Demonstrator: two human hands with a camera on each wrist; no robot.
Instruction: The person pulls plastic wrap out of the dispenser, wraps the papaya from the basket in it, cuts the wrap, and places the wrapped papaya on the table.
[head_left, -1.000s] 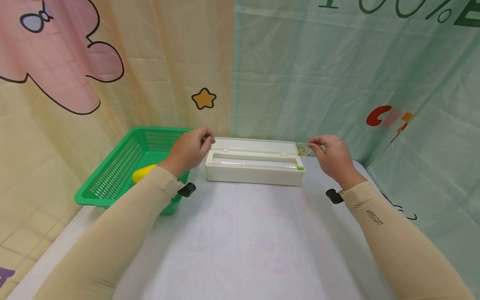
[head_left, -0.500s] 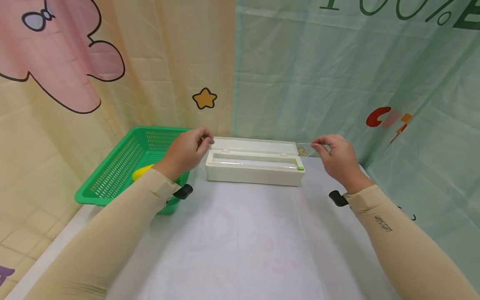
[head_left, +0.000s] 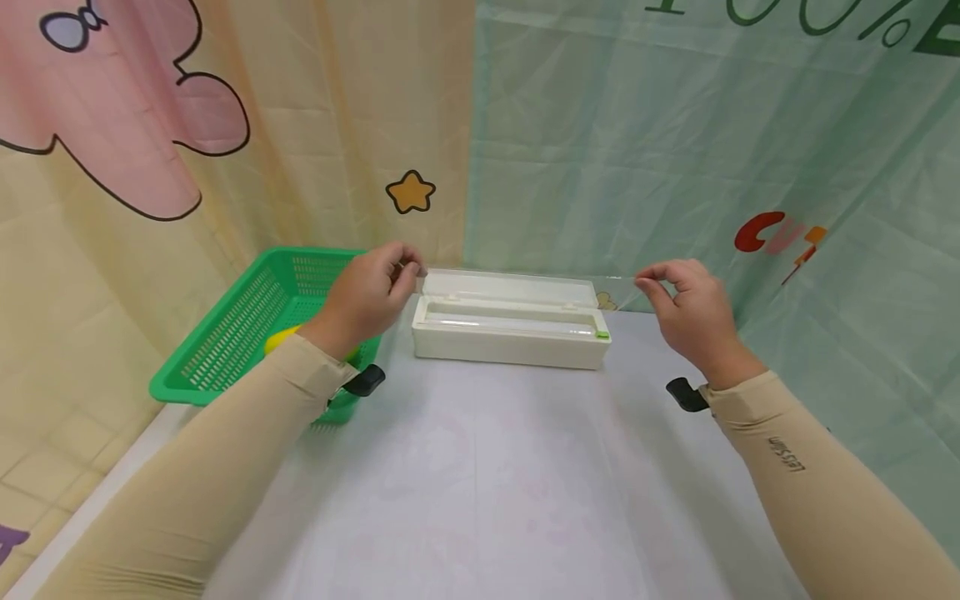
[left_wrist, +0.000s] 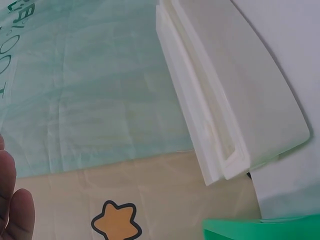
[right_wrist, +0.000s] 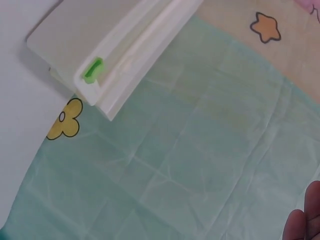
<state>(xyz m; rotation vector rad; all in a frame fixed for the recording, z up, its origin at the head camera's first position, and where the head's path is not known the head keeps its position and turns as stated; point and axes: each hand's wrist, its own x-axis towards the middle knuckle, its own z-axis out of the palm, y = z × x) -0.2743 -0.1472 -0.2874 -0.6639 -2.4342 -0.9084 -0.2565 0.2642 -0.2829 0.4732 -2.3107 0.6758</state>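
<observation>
In the head view a thin clear film (head_left: 617,290) stretches in the air between the two hands, behind a white box. My left hand (head_left: 362,298) pinches its left end near the box's left side; my right hand (head_left: 696,318) pinches the other end, right of the box. The long white box (head_left: 510,347) stands with its lid (head_left: 510,288) raised at the back, and a clear strip and small green piece (head_left: 602,334) show on top. Fingertips of the left hand (left_wrist: 17,212) and right hand (right_wrist: 304,217) show at the edges of the wrist views.
A green basket (head_left: 206,333) stands at the left with a yellow object (head_left: 279,338) in it, partly hidden by my left forearm. The box rests on a white-covered table (head_left: 495,467). Printed curtains (head_left: 555,167) hang behind and beside the table.
My right hand has moved to the right, away from the box, and my left hand slightly to the left. The gap between the hands is wider, and more film shows beside the right fingers.
</observation>
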